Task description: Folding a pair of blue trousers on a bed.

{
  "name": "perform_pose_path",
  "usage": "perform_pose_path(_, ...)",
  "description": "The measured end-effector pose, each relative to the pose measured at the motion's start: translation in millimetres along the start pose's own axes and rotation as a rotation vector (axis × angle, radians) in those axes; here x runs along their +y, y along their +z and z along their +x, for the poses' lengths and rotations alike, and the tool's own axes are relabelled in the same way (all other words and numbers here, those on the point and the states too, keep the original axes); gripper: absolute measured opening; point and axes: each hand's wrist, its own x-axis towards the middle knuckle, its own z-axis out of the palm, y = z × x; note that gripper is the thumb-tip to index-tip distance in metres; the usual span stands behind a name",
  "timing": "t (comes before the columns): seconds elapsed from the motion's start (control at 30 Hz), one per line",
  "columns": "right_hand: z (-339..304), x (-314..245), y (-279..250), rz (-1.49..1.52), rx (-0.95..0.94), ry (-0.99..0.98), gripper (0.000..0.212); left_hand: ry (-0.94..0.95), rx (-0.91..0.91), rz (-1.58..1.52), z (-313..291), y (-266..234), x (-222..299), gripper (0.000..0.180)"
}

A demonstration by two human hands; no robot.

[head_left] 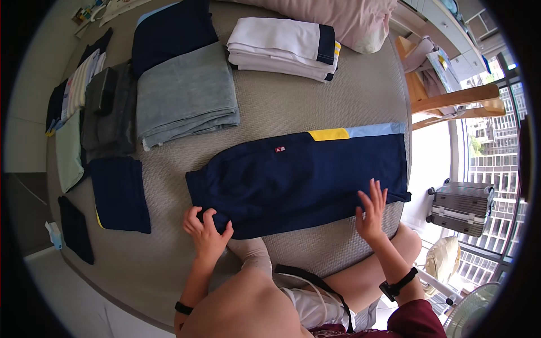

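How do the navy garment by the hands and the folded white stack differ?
Colour: the navy garment is dark with a yellow and light-blue edge strip; the white stack is mostly white with a dark end band.
Pose: the navy garment lies long and fairly flat; the white stack is a compact, thicker pile.
Both rest on the grey-beige woven surface.

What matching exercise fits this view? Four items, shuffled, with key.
Things
1. Navy garment
2. White folded stack
3. Suitcase
4. Left hand

Descriptions
A. Grey, near the window
B. At the waistband end of a garment
C. Beside pink bedding
D. Has a yellow and light-blue strip along its far edge

Pairs: 1-D, 2-C, 3-A, 4-B
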Motion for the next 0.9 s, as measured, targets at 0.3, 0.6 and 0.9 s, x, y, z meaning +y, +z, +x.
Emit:
perform_pose_path(0.3, 18.1, -35.8, 11.3, 0.038, -0.347, -0.033, 0.067, -0.082, 0.090, -0.465, -8.3, 7.1, -13.1, 0.053)
perform_pose_path(0.6, 16.1, -39.4, 14.7, -0.033, -0.403, -0.019, 0.067, -0.626, 0.241, -1.023, 2.0, 17.5, -49.3, 0.028)
perform_pose_path(0.9, 19.8, -45.3, 15.9, -0.052, -0.422, 0.068, 0.062, -0.714, -0.212, -0.915, 24.1, -11.6, -41.9, 0.033)
